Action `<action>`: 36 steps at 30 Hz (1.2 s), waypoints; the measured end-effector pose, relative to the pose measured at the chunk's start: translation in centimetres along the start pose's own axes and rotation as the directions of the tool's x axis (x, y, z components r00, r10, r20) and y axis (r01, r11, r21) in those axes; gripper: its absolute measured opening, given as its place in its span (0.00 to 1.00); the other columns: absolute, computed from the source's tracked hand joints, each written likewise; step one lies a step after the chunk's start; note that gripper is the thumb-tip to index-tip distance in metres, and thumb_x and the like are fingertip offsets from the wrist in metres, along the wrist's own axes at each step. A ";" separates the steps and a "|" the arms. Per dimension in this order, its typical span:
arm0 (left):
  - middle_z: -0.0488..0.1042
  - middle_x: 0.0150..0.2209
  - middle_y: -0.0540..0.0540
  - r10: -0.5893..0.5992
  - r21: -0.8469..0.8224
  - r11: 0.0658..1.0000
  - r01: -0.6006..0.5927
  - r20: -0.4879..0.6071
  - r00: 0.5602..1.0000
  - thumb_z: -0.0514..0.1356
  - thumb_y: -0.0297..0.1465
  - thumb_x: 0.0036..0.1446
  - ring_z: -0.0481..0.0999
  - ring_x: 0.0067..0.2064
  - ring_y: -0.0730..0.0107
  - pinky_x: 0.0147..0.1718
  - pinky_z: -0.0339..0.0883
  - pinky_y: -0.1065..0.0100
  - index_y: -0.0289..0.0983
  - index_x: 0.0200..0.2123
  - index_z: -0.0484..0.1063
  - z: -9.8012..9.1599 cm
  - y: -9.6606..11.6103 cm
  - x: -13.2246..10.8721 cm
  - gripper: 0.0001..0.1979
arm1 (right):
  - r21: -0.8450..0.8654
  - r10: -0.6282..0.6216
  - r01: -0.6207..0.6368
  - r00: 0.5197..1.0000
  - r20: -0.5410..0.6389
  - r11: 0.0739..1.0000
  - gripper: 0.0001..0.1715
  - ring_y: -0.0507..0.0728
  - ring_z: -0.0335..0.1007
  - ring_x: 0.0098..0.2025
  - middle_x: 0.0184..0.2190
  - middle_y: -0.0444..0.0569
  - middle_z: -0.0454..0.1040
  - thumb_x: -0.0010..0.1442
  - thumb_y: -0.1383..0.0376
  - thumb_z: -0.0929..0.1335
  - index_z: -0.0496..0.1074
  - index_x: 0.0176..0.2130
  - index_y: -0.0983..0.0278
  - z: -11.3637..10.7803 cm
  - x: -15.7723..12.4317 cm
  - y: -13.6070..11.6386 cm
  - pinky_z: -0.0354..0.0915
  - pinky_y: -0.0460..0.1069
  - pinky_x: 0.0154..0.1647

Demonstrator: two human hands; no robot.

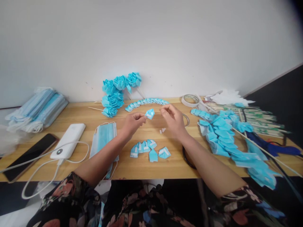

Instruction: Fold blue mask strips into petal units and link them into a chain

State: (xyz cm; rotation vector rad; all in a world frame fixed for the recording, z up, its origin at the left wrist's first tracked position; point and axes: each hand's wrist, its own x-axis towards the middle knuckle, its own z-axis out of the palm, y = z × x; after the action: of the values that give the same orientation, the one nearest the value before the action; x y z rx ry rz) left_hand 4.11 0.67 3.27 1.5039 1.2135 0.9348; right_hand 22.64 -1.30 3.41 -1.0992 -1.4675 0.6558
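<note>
As the left hand (133, 125) pinches a folded piece (150, 113) before the table's (78, 111) back edge, whether the right hand (174, 119) grips anything is unclear; apparent taping next needs alignment.

Nothing can be read: marks on the tape roll (185, 101), power bank display (60, 151) and green-printed packets (262, 119) are too small.

Both my forearms (100, 160) angle inward. Left hand (134, 123) pinched, thumb against forefinger. Right hand (175, 119) opposite, apart, fingers (168, 108) curled toward the thumb.
</note>
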 end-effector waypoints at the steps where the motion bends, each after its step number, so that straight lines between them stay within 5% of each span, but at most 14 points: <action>1: 0.68 0.22 0.51 -0.001 -0.008 1.000 0.001 -0.014 1.000 0.60 0.39 0.49 0.61 0.23 0.78 0.23 0.55 0.73 0.35 0.26 0.71 0.1 -0.2 0.0 0.12 | -0.087 -0.043 0.046 0.999 0.031 0.995 0.10 0.52 0.64 0.29 0.26 0.43 0.70 0.61 0.60 0.64 0.70 0.31 0.62 0.1 -0.2 -0.4 0.60 0.48 0.33; 7: 0.72 0.26 0.50 0.099 -0.034 0.995 -0.099 0.006 0.995 0.60 0.39 0.52 0.64 0.26 0.77 0.26 0.58 0.73 0.34 0.28 0.73 0.5 -0.9 -0.5 0.12 | -0.362 -0.167 0.266 0.944 0.284 0.893 0.10 0.53 0.65 0.31 0.26 0.45 0.71 0.61 0.65 0.63 0.69 0.28 0.62 1.0 -0.9 -0.9 0.57 0.49 0.35; 17: 0.75 0.27 0.47 0.161 -0.029 0.987 -0.160 0.081 0.984 0.57 0.40 0.57 0.72 0.30 0.72 0.31 0.64 0.72 0.34 0.29 0.74 0.3 0.0 -1.7 0.15 | -0.446 -0.177 0.300 0.938 0.298 0.843 0.06 0.53 0.65 0.31 0.27 0.45 0.72 0.58 0.65 0.67 0.67 0.29 0.62 1.0 -0.8 -0.3 0.56 0.48 0.33; 25: 0.74 0.24 0.48 0.146 -0.010 0.989 -0.145 0.033 0.989 0.58 0.37 0.55 0.70 0.26 0.74 0.28 0.63 0.72 0.35 0.25 0.73 0.2 -0.5 -1.4 0.13 | -0.442 -0.223 0.371 0.909 0.351 0.817 0.06 0.55 0.67 0.35 0.30 0.47 0.74 0.60 0.66 0.66 0.68 0.30 0.61 1.1 -0.8 -0.1 0.58 0.50 0.37; 31: 0.72 0.22 0.50 0.128 -0.004 0.992 -0.129 -0.097 0.987 0.59 0.37 0.55 0.68 0.25 0.75 0.27 0.62 0.73 0.35 0.24 0.74 0.1 -0.8 -1.2 0.13 | -0.408 -0.232 0.331 0.934 0.273 0.851 0.08 0.55 0.67 0.32 0.27 0.46 0.73 0.61 0.65 0.65 0.68 0.29 0.61 1.0 -0.9 -0.4 0.59 0.50 0.36; 36: 0.72 0.22 0.50 0.125 -0.027 0.991 -0.128 -0.103 0.987 0.59 0.37 0.55 0.68 0.25 0.75 0.27 0.62 0.72 0.35 0.25 0.75 0.2 -1.0 -1.3 0.13 | -0.383 -0.238 0.311 0.945 0.226 0.870 0.06 0.55 0.70 0.34 0.30 0.47 0.76 0.61 0.66 0.65 0.71 0.33 0.61 1.1 -1.0 -0.3 0.62 0.50 0.38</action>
State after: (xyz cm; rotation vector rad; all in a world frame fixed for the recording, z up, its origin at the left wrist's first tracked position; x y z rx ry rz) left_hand 3.78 -0.58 2.21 1.5362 1.1783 1.1224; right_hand 21.46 -2.13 3.02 -1.1379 -1.9324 0.2413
